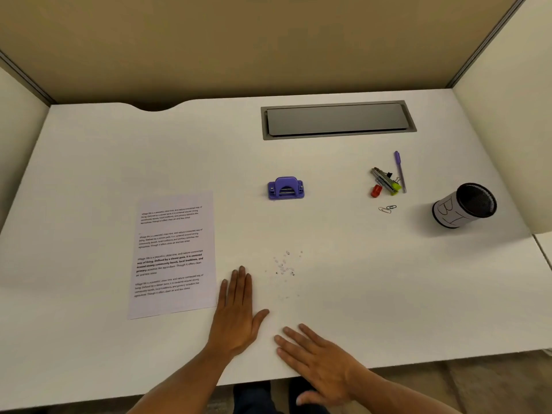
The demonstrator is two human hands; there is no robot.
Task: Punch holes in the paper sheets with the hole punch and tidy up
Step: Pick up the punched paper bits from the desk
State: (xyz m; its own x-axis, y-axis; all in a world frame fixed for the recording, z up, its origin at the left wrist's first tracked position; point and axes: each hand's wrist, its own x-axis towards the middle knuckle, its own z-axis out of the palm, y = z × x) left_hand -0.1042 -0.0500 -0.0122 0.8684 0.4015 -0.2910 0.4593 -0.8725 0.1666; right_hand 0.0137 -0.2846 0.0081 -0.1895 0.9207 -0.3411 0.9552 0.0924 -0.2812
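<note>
A purple hole punch stands upright in the middle of the white desk. Printed paper sheets lie flat to its lower left. Several tiny paper dots are scattered on the desk below the punch. My left hand lies flat on the desk with straight fingers, just right of the sheets and left of the dots. My right hand rests flat near the front edge, fingers spread, below the dots. Neither hand holds anything.
A black mesh cup with a paper label stands at the right. Left of it lie a purple pen, binder clips, a small red object and paper clips. A grey cable flap sits at the back.
</note>
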